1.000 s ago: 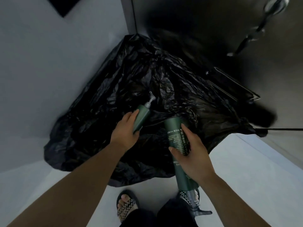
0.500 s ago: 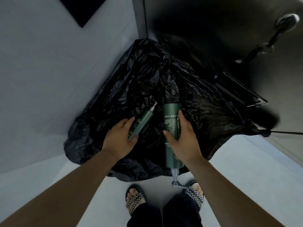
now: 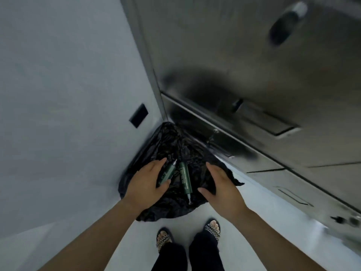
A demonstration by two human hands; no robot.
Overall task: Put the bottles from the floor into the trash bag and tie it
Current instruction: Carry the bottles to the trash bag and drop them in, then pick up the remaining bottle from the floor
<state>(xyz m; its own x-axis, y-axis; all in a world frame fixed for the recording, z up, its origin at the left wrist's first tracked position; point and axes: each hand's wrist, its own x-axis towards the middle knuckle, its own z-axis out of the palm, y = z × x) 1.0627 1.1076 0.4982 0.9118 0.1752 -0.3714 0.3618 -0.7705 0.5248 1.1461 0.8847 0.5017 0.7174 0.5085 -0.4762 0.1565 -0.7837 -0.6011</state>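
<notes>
A crumpled black trash bag (image 3: 172,204) lies on the floor in the corner between the wall and a metal door. Two dark green pump bottles rest on its plastic, side by side. The smaller bottle (image 3: 168,171) points its nozzle away from me; the larger bottle (image 3: 185,178) points its pump toward my feet. I cannot tell whether they are inside the bag's mouth. My left hand (image 3: 145,181) hovers open above the smaller bottle and covers its base. My right hand (image 3: 220,182) hangs open to the right of the larger bottle, above the bag's right edge.
A grey wall (image 3: 68,94) with a small black plate (image 3: 138,115) stands on the left. A steel door (image 3: 244,65) with a handle (image 3: 287,22) fills the right. My sandalled feet (image 3: 188,234) stand on the pale floor just before the bag.
Both hands have let go of the bottles, which now lie on the bag. My head and hands have risen, so the bag and bottles look smaller and farther away.
</notes>
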